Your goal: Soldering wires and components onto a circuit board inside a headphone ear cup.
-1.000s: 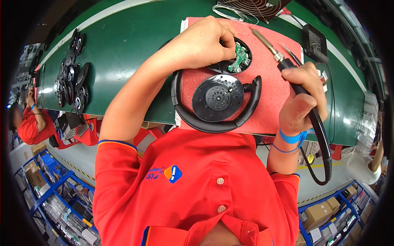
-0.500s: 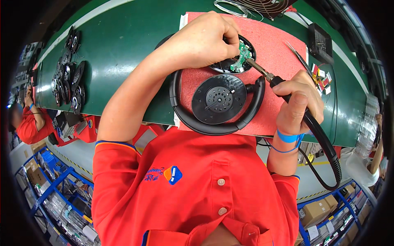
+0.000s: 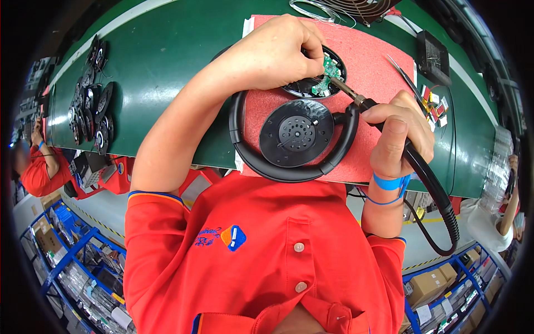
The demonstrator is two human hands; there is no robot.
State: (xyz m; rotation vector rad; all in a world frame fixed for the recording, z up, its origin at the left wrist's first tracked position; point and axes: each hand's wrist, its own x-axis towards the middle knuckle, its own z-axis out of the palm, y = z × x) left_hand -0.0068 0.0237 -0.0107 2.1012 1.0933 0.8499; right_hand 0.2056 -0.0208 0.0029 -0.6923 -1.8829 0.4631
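Note:
A pair of black headphones lies on a pink foam mat point(image 3: 381, 61), its curved headband point(image 3: 238, 136) toward me. In the far ear cup point(image 3: 303, 89) sits a green circuit board point(image 3: 332, 68). My left hand point(image 3: 281, 53) reaches over this cup with thumb and forefinger pinched at the board's left edge; whatever is between the fingertips is hidden. My right hand point(image 3: 403, 136) grips a soldering iron point(image 3: 431, 178) by its black handle, and the metal tip is at the board near my left fingertips. Nearer me rests the black speaker plate point(image 3: 297, 133) with a perforated centre.
Tweezers point(image 3: 405, 77) lie on the mat's right side, beside small wrapped parts with yellow and red point(image 3: 436, 106). A black box point(image 3: 433, 58), a fan grille point(image 3: 361, 8) and coiled wire point(image 3: 311, 10) stand farther back. Several black discs point(image 3: 89, 106) are piled left; a co-worker point(image 3: 41, 170) sits beyond.
My right hand and the soldering iron have shifted slightly left, with the tip a little farther up on the board. My left hand has barely moved.

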